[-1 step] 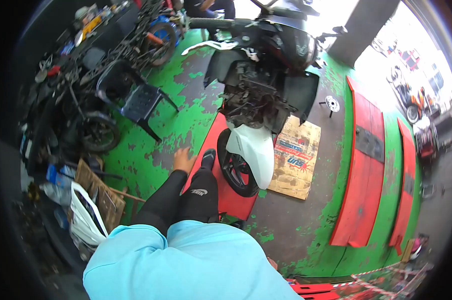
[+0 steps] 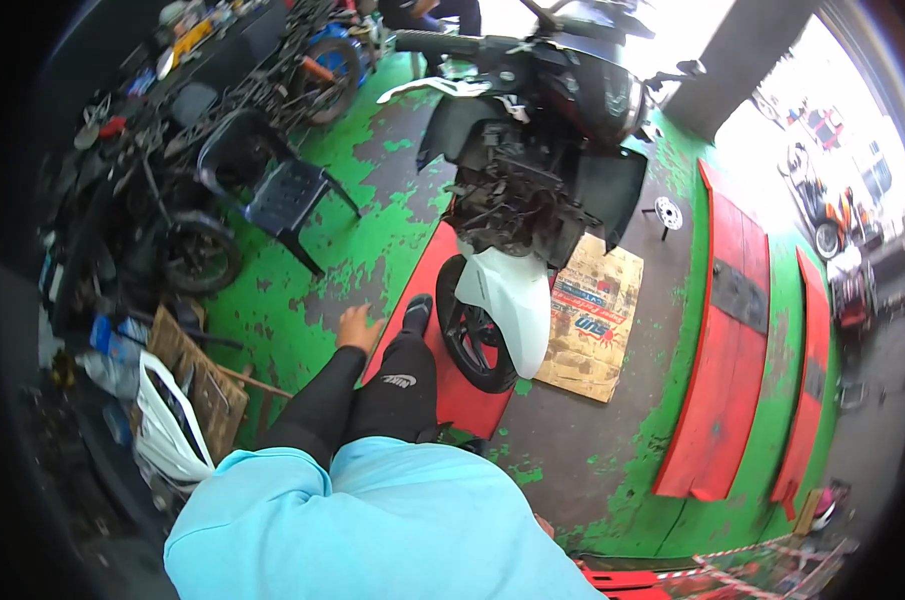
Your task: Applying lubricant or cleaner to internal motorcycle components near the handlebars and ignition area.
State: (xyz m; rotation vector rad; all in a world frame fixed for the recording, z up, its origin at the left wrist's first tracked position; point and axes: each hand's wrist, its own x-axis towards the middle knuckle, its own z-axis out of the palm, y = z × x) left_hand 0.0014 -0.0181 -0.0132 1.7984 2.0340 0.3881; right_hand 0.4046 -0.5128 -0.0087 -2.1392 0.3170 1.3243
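Observation:
My left hand, at the end of a black sleeve, hangs beside my black-clad leg, left of the red lift platform. Its fingers look apart and nothing shows in them. Of my right hand only a sliver of skin peeps out past my light blue shirt; its fingers are hidden. Before me a motorcycle stands on the platform, its front stripped so that dark inner parts and wiring show. Its white front fender covers the black front wheel. Neither hand visibly touches the motorcycle.
A black plastic chair stands left, near dismantled motorcycles. White fairing and a wooden stool are at the lower left. Flattened cardboard, a brake disc and red ramps lie right. Someone sits behind the motorcycle.
The view has tilted slightly, so the motorcycle's upper part sits a little farther right. My left hand appears slightly lower and farther left, and still holds nothing.

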